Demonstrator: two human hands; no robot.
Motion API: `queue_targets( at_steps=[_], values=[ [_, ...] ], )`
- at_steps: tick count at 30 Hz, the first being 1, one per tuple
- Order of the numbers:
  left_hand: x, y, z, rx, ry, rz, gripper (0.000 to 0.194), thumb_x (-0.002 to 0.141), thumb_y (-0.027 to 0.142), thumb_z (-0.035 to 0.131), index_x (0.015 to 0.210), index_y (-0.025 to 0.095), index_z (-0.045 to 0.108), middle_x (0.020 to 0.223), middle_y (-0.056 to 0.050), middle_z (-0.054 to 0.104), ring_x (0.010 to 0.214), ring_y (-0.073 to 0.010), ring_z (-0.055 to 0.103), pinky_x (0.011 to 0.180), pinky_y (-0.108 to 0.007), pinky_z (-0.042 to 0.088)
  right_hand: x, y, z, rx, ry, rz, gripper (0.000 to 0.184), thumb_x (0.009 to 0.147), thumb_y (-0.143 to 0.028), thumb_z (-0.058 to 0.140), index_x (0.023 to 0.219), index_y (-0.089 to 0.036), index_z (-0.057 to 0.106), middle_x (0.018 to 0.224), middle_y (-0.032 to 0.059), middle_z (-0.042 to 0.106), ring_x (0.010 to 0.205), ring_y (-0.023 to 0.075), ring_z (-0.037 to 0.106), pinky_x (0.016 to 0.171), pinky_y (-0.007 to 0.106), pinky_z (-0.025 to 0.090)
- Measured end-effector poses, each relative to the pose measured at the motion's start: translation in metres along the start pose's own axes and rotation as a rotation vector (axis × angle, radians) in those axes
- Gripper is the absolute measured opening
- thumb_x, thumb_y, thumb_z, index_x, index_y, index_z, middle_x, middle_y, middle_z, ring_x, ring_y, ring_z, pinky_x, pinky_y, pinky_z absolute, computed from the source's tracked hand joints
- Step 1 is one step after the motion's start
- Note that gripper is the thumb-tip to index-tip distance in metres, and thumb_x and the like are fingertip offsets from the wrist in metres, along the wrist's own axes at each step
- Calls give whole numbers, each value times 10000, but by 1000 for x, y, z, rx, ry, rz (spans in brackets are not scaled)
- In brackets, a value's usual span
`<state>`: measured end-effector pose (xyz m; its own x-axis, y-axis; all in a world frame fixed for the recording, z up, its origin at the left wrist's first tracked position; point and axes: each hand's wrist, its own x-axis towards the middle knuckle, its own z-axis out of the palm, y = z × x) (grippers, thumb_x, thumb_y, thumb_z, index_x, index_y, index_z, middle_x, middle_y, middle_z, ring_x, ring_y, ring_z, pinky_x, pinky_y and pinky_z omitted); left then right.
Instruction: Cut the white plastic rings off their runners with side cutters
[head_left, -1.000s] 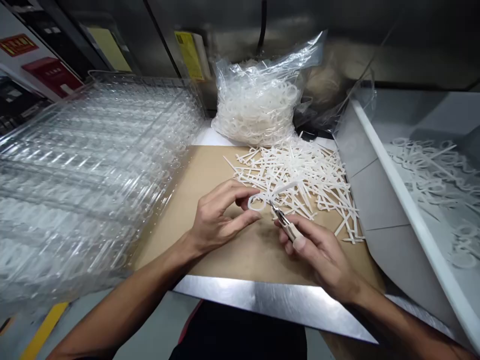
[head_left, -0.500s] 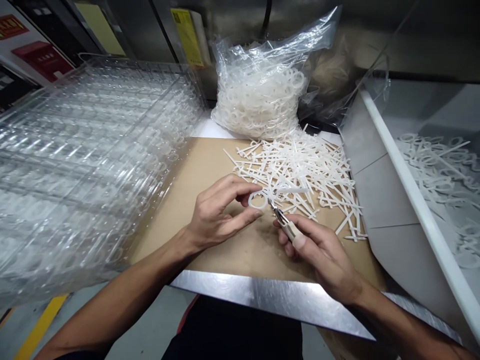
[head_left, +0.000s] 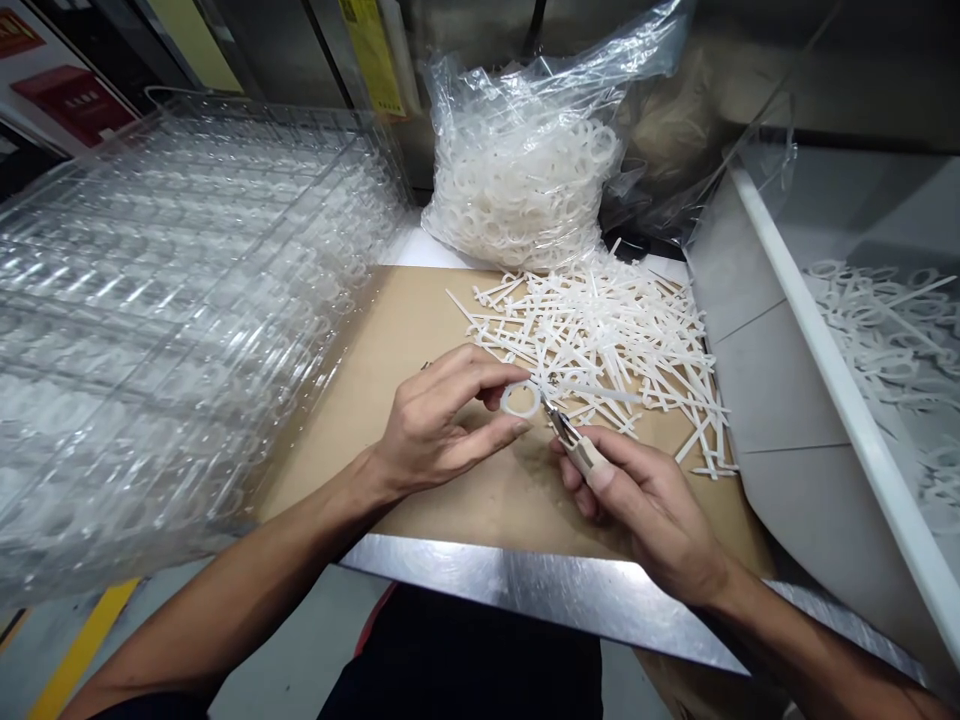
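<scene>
My left hand (head_left: pixel 450 420) is closed on a translucent white plastic ring (head_left: pixel 520 400), pinched at its left edge by the fingers. A thin white strip (head_left: pixel 600 393) reaches out to the right of the ring; whether the two are still joined is too small to tell. My right hand (head_left: pixel 637 495) is wrapped round small cutting pliers (head_left: pixel 574 442) with pale grips. The metal jaws touch or nearly touch the right edge of the ring. Just behind the hands, a loose pile of white plastic sticks (head_left: pixel 600 320) lies on the brown board (head_left: pixel 465 515).
A clear bag of white rings (head_left: pixel 517 190) stands at the back. On the left are stacked transparent trays (head_left: pixel 172 330) under plastic film. To the right, a grey-white bin (head_left: pixel 840 400) contains loose rings (head_left: pixel 892 320). A metal table edge (head_left: pixel 525 590) runs along the front.
The white strip beside the ring has tilted from slanting upward to pointing slightly down to the right. Both hands keep their grips. The camera view has shifted a little, moving the background upward.
</scene>
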<state>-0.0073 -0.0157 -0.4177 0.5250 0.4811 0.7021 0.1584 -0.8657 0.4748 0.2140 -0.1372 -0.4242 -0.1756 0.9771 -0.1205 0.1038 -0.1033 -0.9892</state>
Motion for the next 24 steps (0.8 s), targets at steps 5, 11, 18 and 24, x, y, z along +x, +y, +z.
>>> queue_targets(
  at_steps=[5, 11, 18, 24],
  values=[
    [-1, -1, 0, -13, -17, -27, 309, 920, 279, 773, 1194, 155, 702, 913, -64, 722, 784, -142, 659, 712, -270, 562, -2, -2, 3, 100, 11, 60, 384, 1058, -555, 520, 975, -200, 641, 840, 25, 591, 642, 151, 483, 566, 289, 390],
    [-2, -2, 2, -22, -10, -77, 236, 919, 273, 773, 1116, 163, 704, 865, -43, 704, 749, -131, 636, 671, -258, 536, -1, -3, 6, 194, 21, 109, 420, 1042, -568, 538, 847, -199, 584, 818, 35, 600, 624, 144, 500, 554, 275, 422],
    [-3, -2, 3, -19, -13, -80, 207, 900, 218, 793, 1077, 169, 697, 885, -45, 718, 750, -124, 640, 667, -265, 537, -2, 0, 5, 213, 14, 120, 434, 1053, -550, 522, 830, -191, 622, 809, 51, 632, 605, 150, 544, 551, 287, 439],
    [-4, -1, 2, -74, -20, -53, 263, 876, 131, 803, 1116, 139, 696, 879, -85, 700, 759, -144, 619, 648, -301, 521, -2, -5, 5, 284, 2, 140, 456, 1045, -563, 532, 826, -178, 641, 797, 45, 621, 602, 142, 546, 555, 288, 427]
  ],
)
